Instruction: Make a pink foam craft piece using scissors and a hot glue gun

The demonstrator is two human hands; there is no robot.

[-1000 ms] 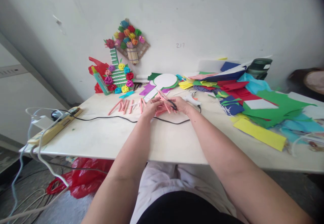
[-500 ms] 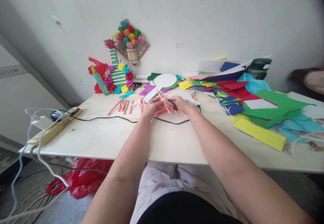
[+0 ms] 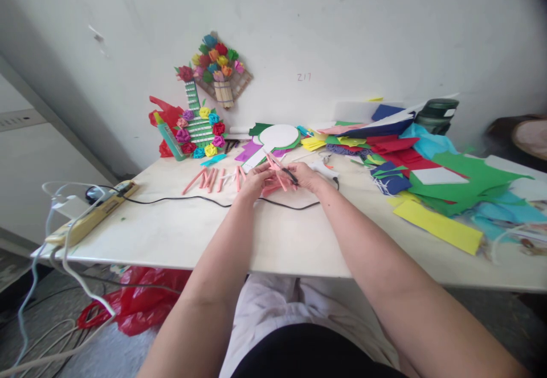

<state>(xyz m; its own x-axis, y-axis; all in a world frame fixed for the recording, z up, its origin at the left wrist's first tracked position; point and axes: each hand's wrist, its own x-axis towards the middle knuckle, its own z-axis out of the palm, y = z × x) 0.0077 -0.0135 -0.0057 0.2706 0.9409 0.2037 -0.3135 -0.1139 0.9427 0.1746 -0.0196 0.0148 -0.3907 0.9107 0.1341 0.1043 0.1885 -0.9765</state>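
Both my hands meet over the middle of the white table (image 3: 179,235). My left hand (image 3: 253,183) is closed on a bundle of pink paper strips (image 3: 273,174). My right hand (image 3: 306,177) is closed too, gripping scissors with a black handle (image 3: 291,175) whose blades point up-left across the strips. Several more pink strips (image 3: 212,179) lie loose on the table just left of my hands. A black cable (image 3: 188,198) runs under my wrists.
A white glue gun (image 3: 322,167) lies right behind my right hand. Coloured paper sheets (image 3: 431,179) pile up at the right. Paper-flower crafts (image 3: 200,130) lean on the wall at the back. A power strip (image 3: 92,214) sits at the left edge. A red bag (image 3: 141,304) lies on the floor.
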